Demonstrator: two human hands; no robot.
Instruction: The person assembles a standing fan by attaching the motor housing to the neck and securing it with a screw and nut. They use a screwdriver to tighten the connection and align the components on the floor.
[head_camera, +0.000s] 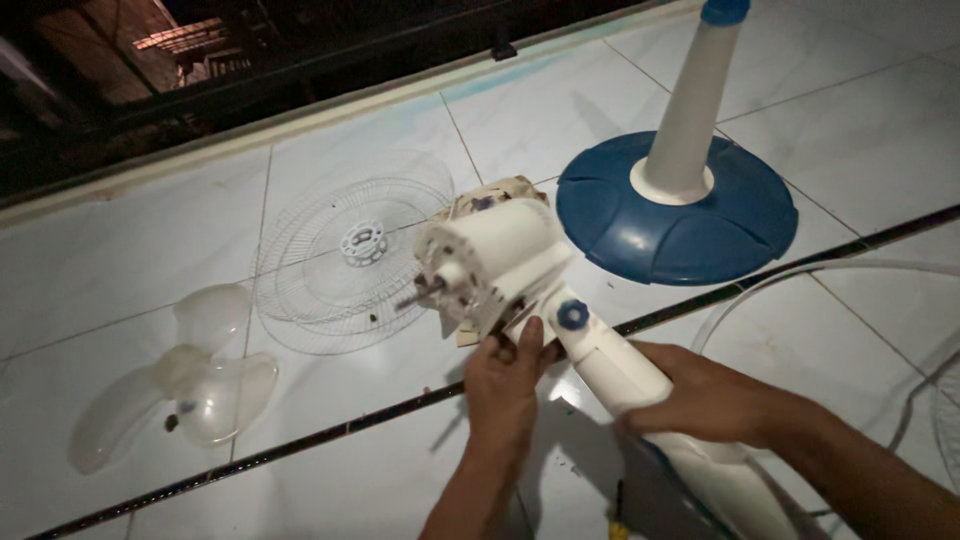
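On the tiled floor (120, 250), the blue fan base (680, 215) stands behind the white motor housing (495, 265). The right hand (715, 400) grips its neck; the left hand (503, 385) pinches its underside. Left of it lie the wire guard (345, 255) and blade (185, 385). Loosened parts could likely slip and drop.

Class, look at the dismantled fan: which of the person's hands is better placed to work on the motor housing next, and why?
Probably the left hand: its fingertips already touch the underside of the white motor housing. The right hand is wrapped around the fan neck, steadying it.
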